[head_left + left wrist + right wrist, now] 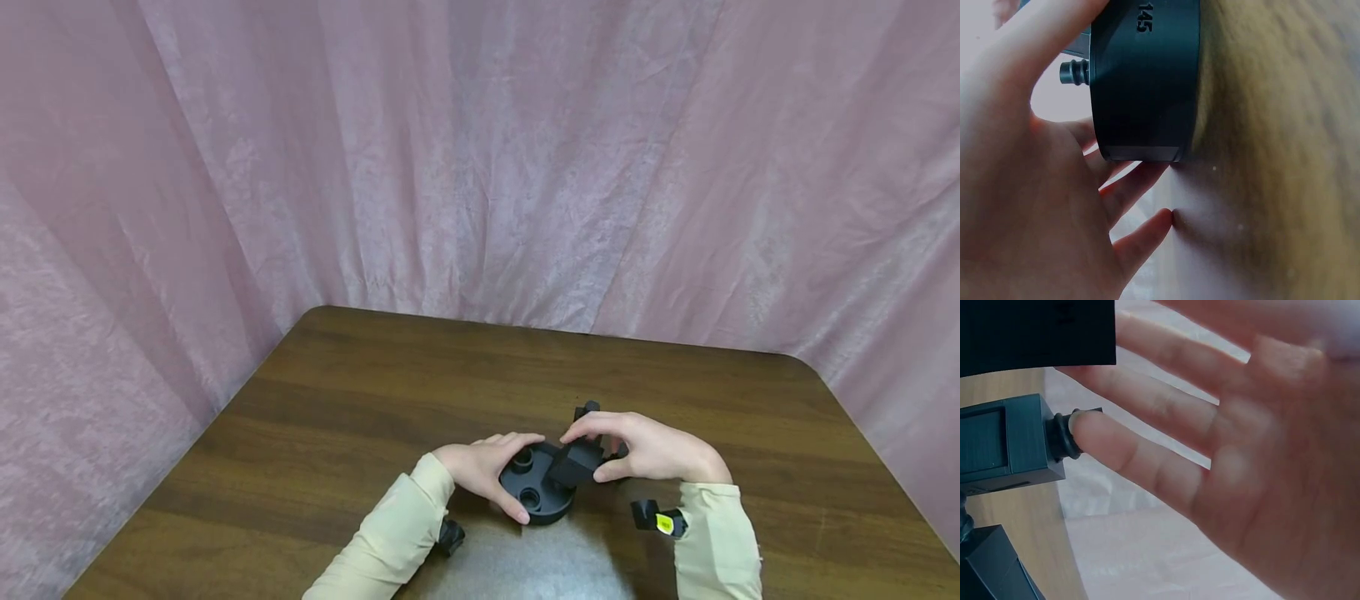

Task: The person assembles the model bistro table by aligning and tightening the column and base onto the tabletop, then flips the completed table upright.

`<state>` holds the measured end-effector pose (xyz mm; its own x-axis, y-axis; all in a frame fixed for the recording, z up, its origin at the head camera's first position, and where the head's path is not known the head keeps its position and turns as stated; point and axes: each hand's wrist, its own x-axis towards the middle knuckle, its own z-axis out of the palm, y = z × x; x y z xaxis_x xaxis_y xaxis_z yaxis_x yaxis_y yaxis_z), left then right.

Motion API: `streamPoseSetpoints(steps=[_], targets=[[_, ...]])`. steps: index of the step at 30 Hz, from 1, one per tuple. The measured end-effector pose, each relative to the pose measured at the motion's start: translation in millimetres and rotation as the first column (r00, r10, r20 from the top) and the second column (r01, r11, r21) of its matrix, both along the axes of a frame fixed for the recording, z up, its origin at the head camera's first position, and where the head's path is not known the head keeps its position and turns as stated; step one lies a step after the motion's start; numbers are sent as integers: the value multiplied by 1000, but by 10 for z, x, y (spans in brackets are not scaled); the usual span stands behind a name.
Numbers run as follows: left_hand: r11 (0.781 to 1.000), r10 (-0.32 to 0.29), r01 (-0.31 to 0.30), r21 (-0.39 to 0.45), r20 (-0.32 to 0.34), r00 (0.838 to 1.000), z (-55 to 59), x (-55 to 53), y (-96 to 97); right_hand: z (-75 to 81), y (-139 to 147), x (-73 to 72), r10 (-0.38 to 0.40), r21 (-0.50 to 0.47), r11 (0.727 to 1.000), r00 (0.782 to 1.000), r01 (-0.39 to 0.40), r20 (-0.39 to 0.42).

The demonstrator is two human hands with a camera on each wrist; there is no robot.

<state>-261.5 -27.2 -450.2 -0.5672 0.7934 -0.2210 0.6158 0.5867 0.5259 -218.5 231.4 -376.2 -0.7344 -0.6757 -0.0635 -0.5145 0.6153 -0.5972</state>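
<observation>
My left hand (491, 471) grips a round black base (551, 502) on the table, thumb on the near side and fingers on the far side. The base has ring-shaped sockets on top; the left wrist view shows "145" on its side wall (1147, 87) and a ribbed peg (1074, 72) beside it. Over the base's right part, my right hand (656, 446) holds a black block (576, 463) between thumb and fingers. In the right wrist view, a fingertip touches a ribbed knob (1063, 436) on a black boxy segment (1004, 444). The join between block and base is hidden.
A brown wooden table (360, 375) spreads around the hands. Pink curtains (480, 167) hang behind it and at both sides. Straps with black wrist cameras (656, 518) sit at both cuffs. A pale grey patch (525, 567) lies at the near edge.
</observation>
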Motion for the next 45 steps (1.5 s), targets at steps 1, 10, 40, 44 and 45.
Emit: streamPoseSetpoints(steps=[1,10,40,44,45], targets=[[1000,-1,1,-1,0,1000,2,-2,-1,-1,7,-2,13,-1,1000,1000,-13,-3],[1000,7,-7,0,7,1000,15,-21,-1,-1,5,-32,-12,9,1000,1000,12,23],[1000,23,-22,-11,38,999,-15,-41,27,-54,-58,-62,99,-55,994,992,-95,72],[1000,26,-26,-5,36,999,-32,-31,27,-48,-120,-49,43,-37,999,995,-40,88],[1000,28,-28,-6,37,999,-35,-28,25,-52,-137,-52,28,-28,999,996,-25,90]])
